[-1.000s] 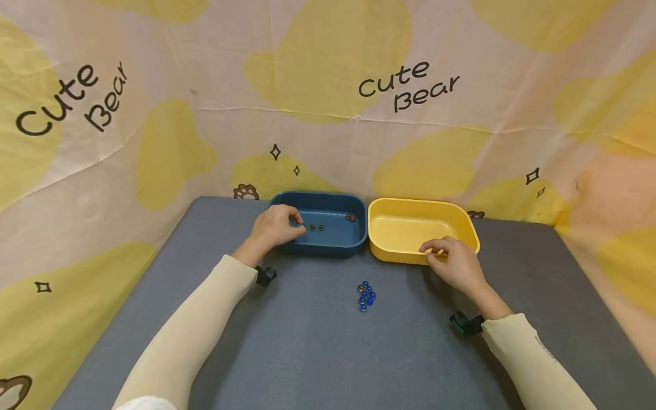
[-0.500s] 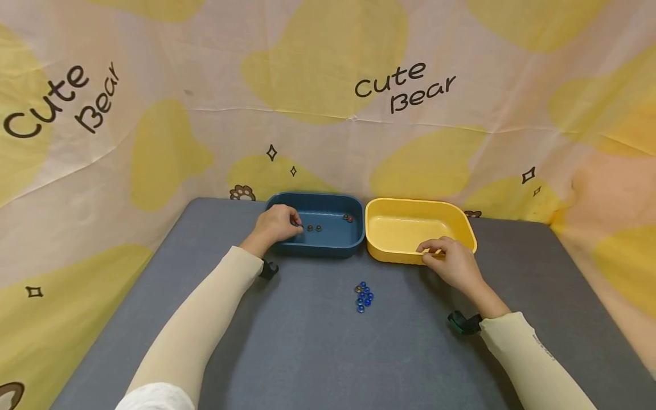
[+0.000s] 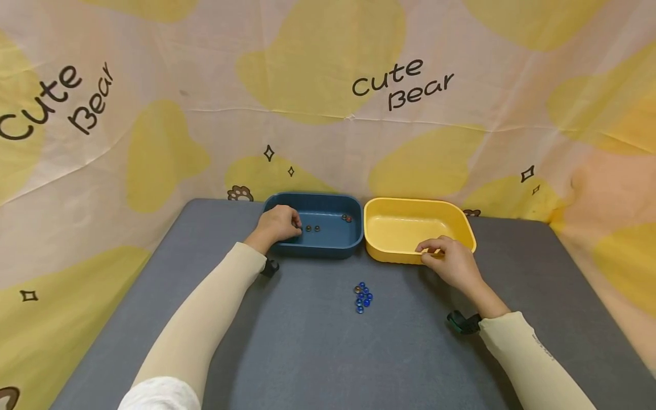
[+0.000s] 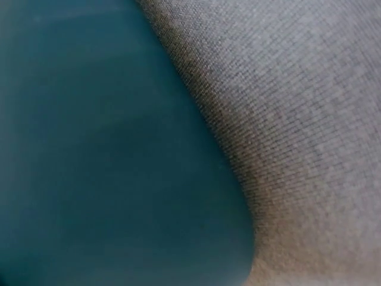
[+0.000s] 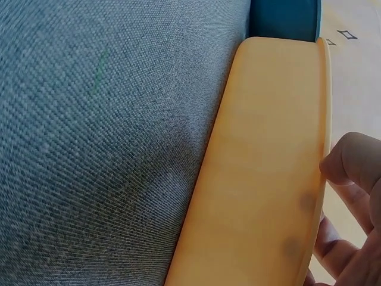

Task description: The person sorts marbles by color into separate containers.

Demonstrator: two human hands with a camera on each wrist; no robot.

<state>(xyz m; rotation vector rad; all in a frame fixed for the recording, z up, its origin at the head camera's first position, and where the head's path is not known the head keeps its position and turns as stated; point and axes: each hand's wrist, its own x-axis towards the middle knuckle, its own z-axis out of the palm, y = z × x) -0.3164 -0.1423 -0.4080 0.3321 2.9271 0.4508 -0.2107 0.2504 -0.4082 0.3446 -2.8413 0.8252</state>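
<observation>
My left hand (image 3: 279, 222) reaches over the left end of a blue plastic bin (image 3: 320, 251). Its thumb and index finger pinch a small dark marble (image 3: 301, 229) low inside, mostly covered by the fingertips. To its right lie two brownish marbles (image 3: 312, 228) in a row, and another pair (image 3: 346, 218) sits near the bin's right end. At the yellow bin (image 3: 394, 255), my right hand (image 3: 451, 259) holds the front rim. In the right wrist view, fingers (image 5: 351, 161) meet that rim and shadows of fingertips show through the wall. The left wrist view shows only bin wall and cloth.
Several blue marbles (image 3: 366, 303) and one amber marble (image 3: 357, 289) are clustered on the grey tabletop (image 3: 307, 341) before the bins. The bins stand side by side against a printed curtain (image 3: 318, 85). Dark straps (image 3: 463, 323) are on my wrists.
The head view shifts slightly, so everything slides a little left. My left fingertips dip a little lower into the blue bin. My right hand stays on the yellow rim.
</observation>
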